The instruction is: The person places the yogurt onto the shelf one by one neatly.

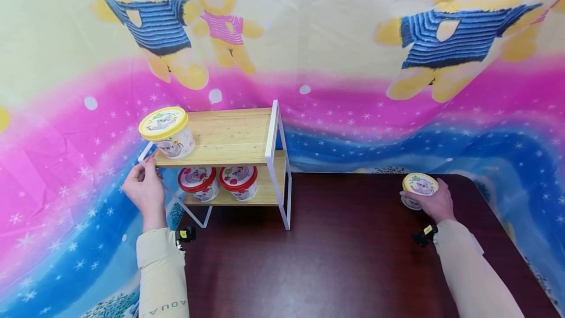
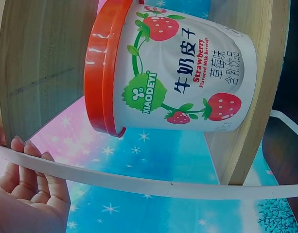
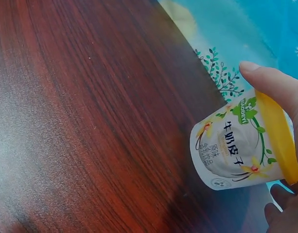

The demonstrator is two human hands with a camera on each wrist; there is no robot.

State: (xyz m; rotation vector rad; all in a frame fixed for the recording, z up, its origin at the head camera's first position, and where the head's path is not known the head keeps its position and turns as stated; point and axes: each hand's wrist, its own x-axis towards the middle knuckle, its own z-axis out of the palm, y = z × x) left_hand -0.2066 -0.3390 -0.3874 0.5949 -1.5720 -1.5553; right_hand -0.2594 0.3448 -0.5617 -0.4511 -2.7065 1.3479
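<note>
My left hand (image 1: 145, 188) is at the upper left corner of a two-tier shelf (image 1: 234, 131), its fingers curled at the white metal frame (image 2: 139, 182). Just above that hand, a yellow-lidded tub (image 1: 169, 134) stands on the top board's left end. Two red-lidded tubs (image 1: 238, 183) stand on the lower board; the left wrist view shows a strawberry milk beverage tub (image 2: 187, 73) up close. Far to the right, my right hand (image 1: 434, 202) grips another yellow-lidded tub (image 3: 236, 145) around its lid, thumb on one side and fingers on the other. Its base is at the tabletop; contact is unclear.
The shelf stands on the left of a dark wooden table (image 1: 335, 259), near the back. A bear-printed cloth (image 1: 326, 38) hangs behind and along both sides. The table's rounded back right corner lies just beyond my right hand.
</note>
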